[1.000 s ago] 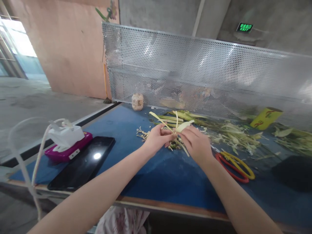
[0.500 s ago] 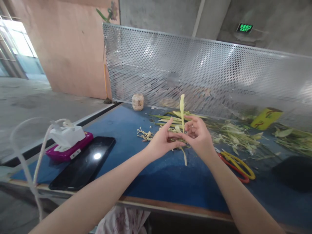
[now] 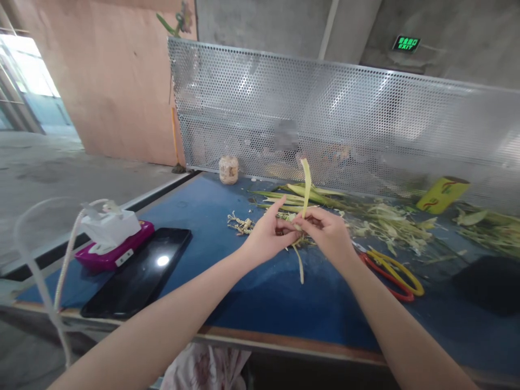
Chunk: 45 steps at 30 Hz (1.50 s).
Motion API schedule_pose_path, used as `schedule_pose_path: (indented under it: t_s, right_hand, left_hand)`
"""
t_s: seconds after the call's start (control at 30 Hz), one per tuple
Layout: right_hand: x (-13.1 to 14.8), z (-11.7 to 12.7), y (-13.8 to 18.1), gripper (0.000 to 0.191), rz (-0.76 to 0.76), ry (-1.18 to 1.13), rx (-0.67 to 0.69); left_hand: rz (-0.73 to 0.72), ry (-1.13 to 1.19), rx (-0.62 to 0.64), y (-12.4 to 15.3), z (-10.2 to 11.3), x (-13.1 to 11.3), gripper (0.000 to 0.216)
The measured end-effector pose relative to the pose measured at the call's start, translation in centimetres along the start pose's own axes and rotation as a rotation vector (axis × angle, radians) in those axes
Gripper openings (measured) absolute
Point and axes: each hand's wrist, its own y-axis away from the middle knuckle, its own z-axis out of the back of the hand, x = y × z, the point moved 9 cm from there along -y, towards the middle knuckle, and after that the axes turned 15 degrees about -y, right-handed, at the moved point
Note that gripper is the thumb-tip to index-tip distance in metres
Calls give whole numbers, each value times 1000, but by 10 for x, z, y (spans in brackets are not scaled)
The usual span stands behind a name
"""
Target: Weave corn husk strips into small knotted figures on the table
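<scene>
A pale yellow-green leaf strip point(image 3: 306, 187) stands up between my hands over the blue table. Its lower end hangs below my fingers, slightly bent. My right hand point(image 3: 328, 232) is closed, pinching the strip with thumb and fingertips. From the other side my left hand point(image 3: 268, 234) also closes on the strip, its fingertips touching those of the right. The fold between the fingers is partly hidden. Just behind my hands lie long green leaves point(image 3: 298, 190). A small bundle of knotted, straw-coloured pieces point(image 3: 240, 223) rests left of them.
Scissors point(image 3: 392, 273) with red and yellow handles lie beside my right forearm. Shredded leaves point(image 3: 400, 225) and a yellow roll point(image 3: 442, 195) are at the right. Leftward are a black phone point(image 3: 138, 271) and a purple power strip point(image 3: 117, 252). A perforated metal panel point(image 3: 260, 103) borders the back.
My right fingers have closed more tightly around the strip near my left fingertips. The strip's top now bends a little, and its lower tail has swung left.
</scene>
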Motion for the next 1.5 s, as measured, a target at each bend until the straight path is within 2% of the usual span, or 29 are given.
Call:
schedule_pose_path:
  t_s: [0.13, 0.37, 0.67, 0.83, 0.97, 1.1, 1.17, 1.23, 1.37, 1.5]
  right_hand:
    - [3, 2, -1, 18, 13, -26, 6]
    - [6, -1, 0, 8, 98, 25, 23]
    - [6, -7, 0, 4, 92, 66, 73]
    - [-1, -3, -2, 10, 30, -34, 23]
    - [-2, 5, -2, 10, 45, -87, -59]
    - [1, 12, 0, 47, 66, -181, -118]
    - [6, 11, 1, 47, 87, -187, -89]
    - [15, 12, 2, 43, 165, -94, -55]
    - [36, 6, 9, 44, 408, 324, 49]
    - [38, 3, 12, 42, 498, 549, 131]
  left_hand:
    - [18, -7, -9, -1, 2, 2, 81]
    - [22, -26, 37, 0, -2, -3, 74]
    - [93, -75, -29, 1, 1, 3, 77]
    - [54, -134, -33, 1, 3, 0, 78]
    - [89, -127, -75, 0, 7, 0, 77]
    - [104, -127, -79, 0, 9, -2, 76]
    - [106, -144, -63, 1, 7, -1, 75]
    - [116, -140, -45, 1, 5, 1, 74]
    - [123, -71, -61, -1, 6, 4, 70]
    - [145, -22, -97, -3, 10, 7, 69]
